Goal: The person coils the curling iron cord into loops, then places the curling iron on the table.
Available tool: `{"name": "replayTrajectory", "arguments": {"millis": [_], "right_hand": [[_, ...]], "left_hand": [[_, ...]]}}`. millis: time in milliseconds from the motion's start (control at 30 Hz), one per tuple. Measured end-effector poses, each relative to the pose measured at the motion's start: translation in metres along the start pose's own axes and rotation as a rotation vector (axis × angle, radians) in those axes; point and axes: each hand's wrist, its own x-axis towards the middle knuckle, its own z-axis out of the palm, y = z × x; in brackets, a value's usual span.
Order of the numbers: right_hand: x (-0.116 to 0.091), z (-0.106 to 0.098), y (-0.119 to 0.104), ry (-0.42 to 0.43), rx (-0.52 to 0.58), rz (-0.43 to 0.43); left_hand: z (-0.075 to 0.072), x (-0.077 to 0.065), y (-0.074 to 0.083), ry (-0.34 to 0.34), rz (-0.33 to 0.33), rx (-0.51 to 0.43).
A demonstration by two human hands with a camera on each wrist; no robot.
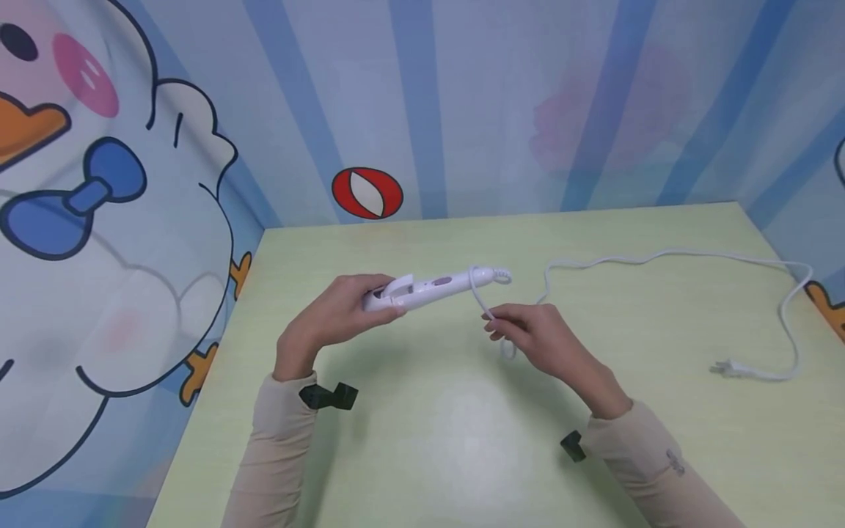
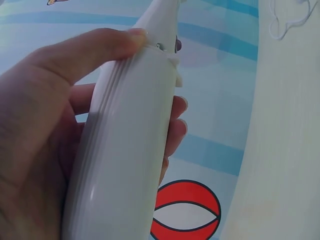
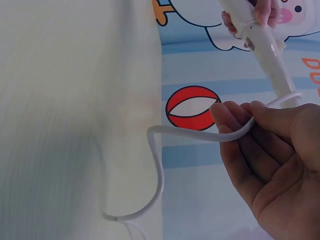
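My left hand (image 1: 335, 309) grips a white hair iron (image 1: 429, 292) by one end and holds it raised over the table, its other end pointing right. In the left wrist view the thumb lies along the ridged side of the white body (image 2: 127, 135), with fingertips showing past the far edge. A white power cord (image 1: 634, 259) leaves the coiled sleeve at the right end and loops over the handle there. Between thumb and fingers, my right hand (image 1: 546, 339) pinches this cord a little below the handle. A short bend of cord (image 3: 195, 135) hangs from that hand in the right wrist view.
The rest of the cord trails across the pale green table (image 1: 449, 440) to the right, ending in a two-pin plug (image 1: 731, 368). Behind stands a blue striped backdrop (image 1: 488, 110) with a printed red ball; a cartoon bird is printed at left.
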Motion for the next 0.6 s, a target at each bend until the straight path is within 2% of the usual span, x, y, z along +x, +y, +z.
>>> {"name": "replayTrajectory", "arguments": {"millis": [200, 400, 600], "right_hand": [[0.002, 0.0, 0.007, 0.005, 0.023, -0.01], [0.004, 0.002, 0.016, -0.003, 0.096, -0.032], [0.004, -0.001, 0.02, -0.015, 0.092, -0.018]], "left_hand": [[0.001, -0.004, 0.002, 0.007, 0.063, -0.049], [0.003, -0.008, 0.004, -0.008, 0.113, -0.115], [0.008, -0.01, 0.005, -0.042, 0.146, -0.122]]}}
